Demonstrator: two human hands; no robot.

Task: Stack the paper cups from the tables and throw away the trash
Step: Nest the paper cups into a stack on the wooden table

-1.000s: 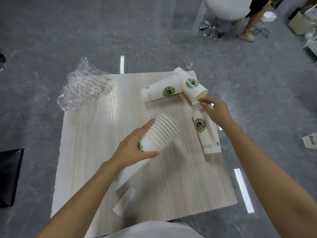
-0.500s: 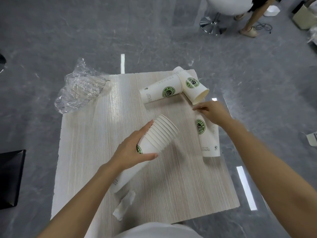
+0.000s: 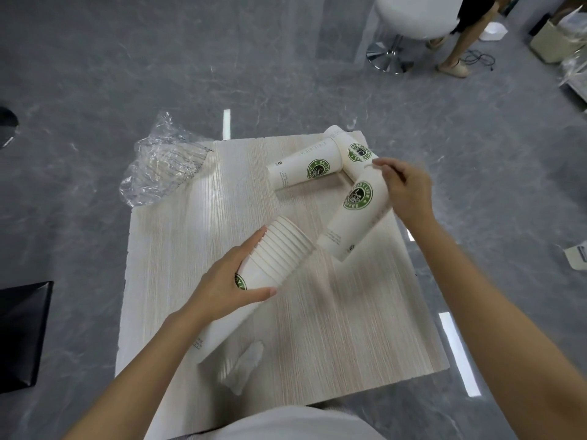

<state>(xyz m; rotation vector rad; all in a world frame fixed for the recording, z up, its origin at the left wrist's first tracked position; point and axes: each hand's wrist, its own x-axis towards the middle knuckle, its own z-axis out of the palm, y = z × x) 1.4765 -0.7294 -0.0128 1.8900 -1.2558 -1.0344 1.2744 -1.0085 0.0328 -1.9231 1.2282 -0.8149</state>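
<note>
The stack of paper cups (image 3: pixel 279 252) slants over the counter (image 3: pixel 349 319), its open mouth turned toward the far right. Your left grip (image 3: pixel 222 281) is wrapped around its middle. Just beside that mouth sits the base of a single cup (image 3: pixel 355 214), tilted, which your right grip (image 3: pixel 409 192) pinches at the rim. You cannot tell whether that base touches the counter. Behind it, a second cup (image 3: pixel 301 169) and a third cup (image 3: pixel 354 147) lie on their sides at the far edge, touching each other. A clear plastic sleeve (image 3: pixel 162 166) overhangs the far left corner, and a small crumpled wrapper (image 3: pixel 246 366) lies near you.
</note>
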